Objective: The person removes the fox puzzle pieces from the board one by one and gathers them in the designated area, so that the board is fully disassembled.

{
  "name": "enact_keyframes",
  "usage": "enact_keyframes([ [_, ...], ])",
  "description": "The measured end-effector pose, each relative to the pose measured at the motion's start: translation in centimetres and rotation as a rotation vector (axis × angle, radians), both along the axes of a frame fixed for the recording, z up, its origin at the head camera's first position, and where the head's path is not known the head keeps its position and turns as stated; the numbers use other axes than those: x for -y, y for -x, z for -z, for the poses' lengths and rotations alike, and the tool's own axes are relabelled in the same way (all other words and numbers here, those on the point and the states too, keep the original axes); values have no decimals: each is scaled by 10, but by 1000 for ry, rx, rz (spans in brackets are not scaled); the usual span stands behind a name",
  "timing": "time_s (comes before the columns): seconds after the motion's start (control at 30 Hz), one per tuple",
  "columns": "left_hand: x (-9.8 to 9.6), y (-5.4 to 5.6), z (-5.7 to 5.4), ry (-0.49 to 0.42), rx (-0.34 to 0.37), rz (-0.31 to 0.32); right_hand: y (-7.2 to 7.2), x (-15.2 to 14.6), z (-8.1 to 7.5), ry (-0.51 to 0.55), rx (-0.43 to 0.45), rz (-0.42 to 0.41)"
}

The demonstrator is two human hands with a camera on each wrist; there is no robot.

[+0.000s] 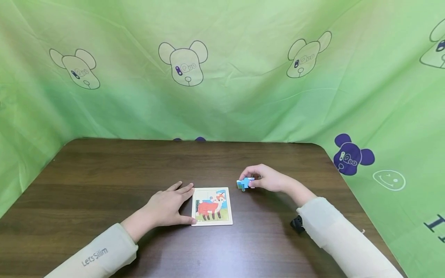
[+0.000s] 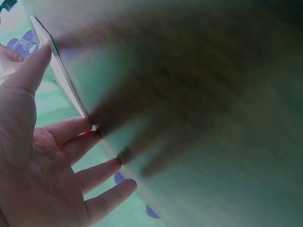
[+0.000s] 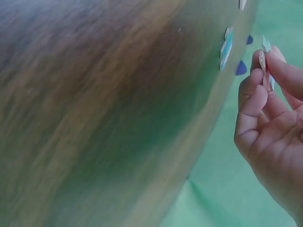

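Note:
A small square puzzle tray with a pale rim lies on the table and shows a red fox-like animal. Its upper left part is a bare pale patch with thin lines. My left hand rests at the tray's left edge, thumb and fingers spread and fairly straight, fingertips right at the rim; the left wrist view shows the tray's thin edge by the thumb. Right of the tray, my right hand pinches a blue puzzle piece between thumb and fingers. Another light blue piece shows against the tabletop in the right wrist view.
The dark brown wooden table has a glossy top with rounded far corners. Green cloth printed with bear heads hangs behind and along the sides. A black band or device shows under the right sleeve.

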State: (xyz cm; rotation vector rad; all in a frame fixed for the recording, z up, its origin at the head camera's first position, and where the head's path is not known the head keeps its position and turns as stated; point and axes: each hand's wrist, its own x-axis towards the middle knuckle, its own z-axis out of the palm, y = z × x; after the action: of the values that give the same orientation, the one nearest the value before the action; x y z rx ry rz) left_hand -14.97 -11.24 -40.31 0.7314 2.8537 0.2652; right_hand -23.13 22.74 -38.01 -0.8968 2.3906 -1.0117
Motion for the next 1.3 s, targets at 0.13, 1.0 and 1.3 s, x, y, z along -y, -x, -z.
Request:
enact_keyframes([
  [0.13,0,0,0,3,-1,0,1,-7,4,5,1,14],
  [1.0,0,0,2,7,-12,-6,7,-24,13,-33,8,72],
  [1.3,1,0,1,1,-11,-4,8,-25,14,-34,-11,88],
])
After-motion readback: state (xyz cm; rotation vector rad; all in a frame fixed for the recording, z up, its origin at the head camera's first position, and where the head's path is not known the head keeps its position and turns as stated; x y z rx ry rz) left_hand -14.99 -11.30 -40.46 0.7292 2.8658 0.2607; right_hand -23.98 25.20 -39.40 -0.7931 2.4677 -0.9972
